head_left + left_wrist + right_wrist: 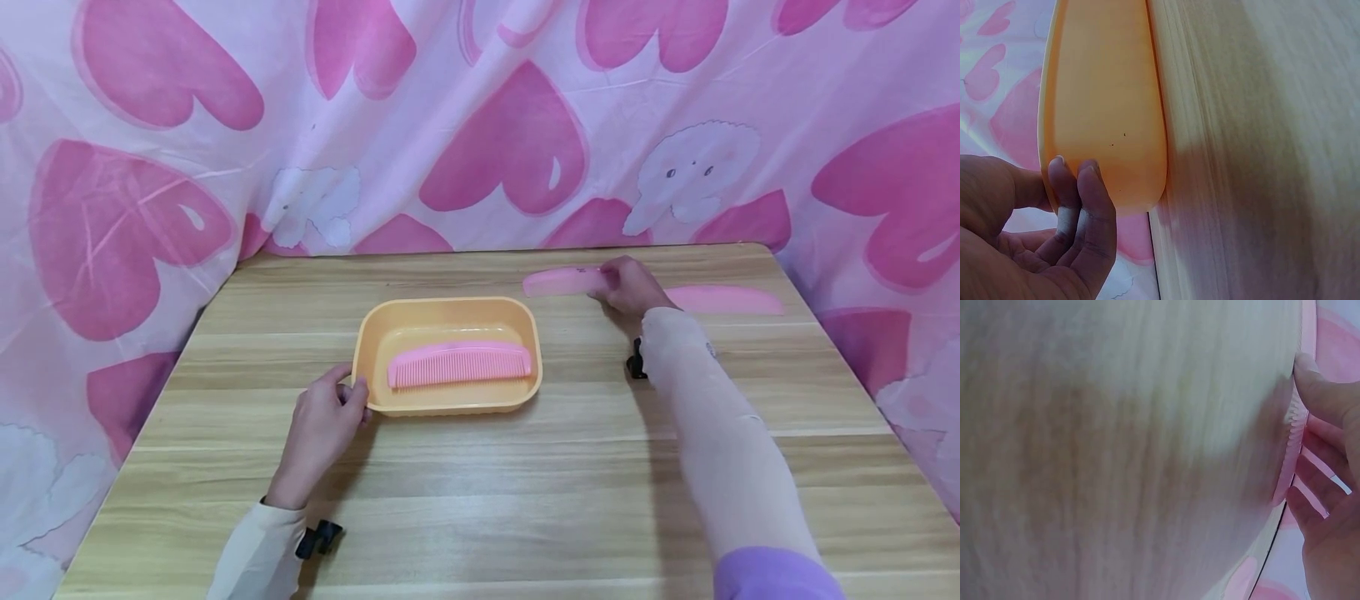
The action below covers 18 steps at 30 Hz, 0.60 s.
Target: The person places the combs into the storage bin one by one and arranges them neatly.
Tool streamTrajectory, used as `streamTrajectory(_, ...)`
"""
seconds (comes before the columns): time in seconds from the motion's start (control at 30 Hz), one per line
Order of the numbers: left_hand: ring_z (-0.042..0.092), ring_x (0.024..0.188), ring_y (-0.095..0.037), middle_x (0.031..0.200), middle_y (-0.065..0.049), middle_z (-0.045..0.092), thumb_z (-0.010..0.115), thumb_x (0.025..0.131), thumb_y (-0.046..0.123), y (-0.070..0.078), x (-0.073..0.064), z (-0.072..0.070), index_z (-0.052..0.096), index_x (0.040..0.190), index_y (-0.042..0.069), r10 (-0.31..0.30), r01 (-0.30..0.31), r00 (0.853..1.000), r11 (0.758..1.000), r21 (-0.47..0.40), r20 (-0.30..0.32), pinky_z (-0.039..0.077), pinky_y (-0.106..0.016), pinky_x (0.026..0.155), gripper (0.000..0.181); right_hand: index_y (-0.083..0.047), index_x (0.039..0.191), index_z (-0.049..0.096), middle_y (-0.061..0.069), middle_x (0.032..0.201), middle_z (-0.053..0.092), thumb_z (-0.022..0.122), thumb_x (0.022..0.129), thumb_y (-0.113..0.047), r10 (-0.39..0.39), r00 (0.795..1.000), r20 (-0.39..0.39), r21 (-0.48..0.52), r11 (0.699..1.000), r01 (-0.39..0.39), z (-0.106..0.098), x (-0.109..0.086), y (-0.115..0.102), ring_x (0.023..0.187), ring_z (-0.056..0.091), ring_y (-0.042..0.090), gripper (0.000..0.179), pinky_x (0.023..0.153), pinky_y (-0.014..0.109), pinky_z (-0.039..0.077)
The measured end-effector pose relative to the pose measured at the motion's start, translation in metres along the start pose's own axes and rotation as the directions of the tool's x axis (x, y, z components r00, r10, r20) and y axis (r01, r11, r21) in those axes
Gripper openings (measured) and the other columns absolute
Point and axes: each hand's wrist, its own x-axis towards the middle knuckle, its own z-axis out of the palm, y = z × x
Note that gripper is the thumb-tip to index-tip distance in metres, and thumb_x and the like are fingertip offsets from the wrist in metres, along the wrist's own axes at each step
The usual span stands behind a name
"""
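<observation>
A shallow orange plastic tray (447, 310) stands on the table with a pink comb (459, 364) lying inside it, teeth toward the front. My left hand (324, 421) grips the tray's front left corner, fingers on the outer wall (1107, 81) in the left wrist view. Farther back on the right, my right hand (633, 286) holds another pink comb (561, 282) by its right end. The right wrist view shows this comb's teeth (1293, 434) close over the tabletop, thumb on the near side and fingers behind. Part of the comb is hidden by the hand.
A third pink comb (726, 300) lies at the back right, partly behind the right wrist. The wooden table (480, 500) ends at the back against a pink curtain (390, 150) printed with hearts. Black clips (320, 539) sit at both wrists.
</observation>
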Motion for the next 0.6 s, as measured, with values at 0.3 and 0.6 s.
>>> streamTrajectory(0.3,0.057,0.059,-0.017,0.072,-0.005,0.066,0.051,0.103,0.018,0.001,0.0,0.001,0.052,0.141,-0.003,-0.009,0.009,1.0,1.0,0.005,-0.004,0.041,-0.026,0.047,0.044,0.004,0.144,0.047,0.022,0.143,0.046,0.068,0.098,-0.017,0.042,0.999,-0.006,0.035,0.999,-0.042,0.001,-0.014,0.002,0.128,0.045,0.039,0.055,0.109,0.056,0.038)
streamTrajectory(0.6,0.058,0.06,-0.016,0.071,-0.005,0.066,0.052,0.103,0.016,-0.001,0.0,0.001,0.053,0.14,-0.004,0.006,-0.006,1.0,1.0,0.009,-0.016,0.041,-0.026,0.047,0.042,0.007,0.136,0.055,0.025,0.146,0.047,0.071,0.096,-0.017,-0.062,0.998,-0.028,-0.021,0.998,0.061,0.004,-0.027,0.008,0.136,0.041,0.042,0.05,0.113,0.056,0.033)
